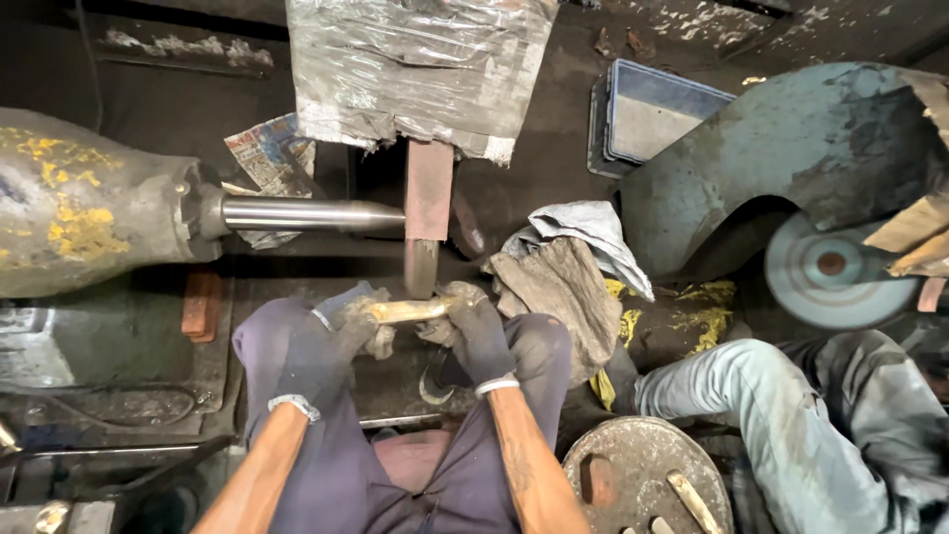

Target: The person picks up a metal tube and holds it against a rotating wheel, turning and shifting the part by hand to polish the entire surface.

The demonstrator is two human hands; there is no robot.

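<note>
In a grimy workshop, at frame centre, we press a brass-coloured rod [407, 311] against the spinning wheel [421, 267], left hand [321, 346] and right hand [473, 331] with gloved fingers closed around its ends, polishing apparently midway, further pieces waiting on the round tray [633, 465] lower right

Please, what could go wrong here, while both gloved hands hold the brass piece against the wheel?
1. The left hand and right hand grip the short brass piece right at the wheel; a slip could bring the fingers onto it.
2. The gloves look loose and worn, and a rag lies beside the wheel; either might catch on it or on the bare shaft.
3. Another person's leg is close by, so a thrown piece might strike it.
</note>
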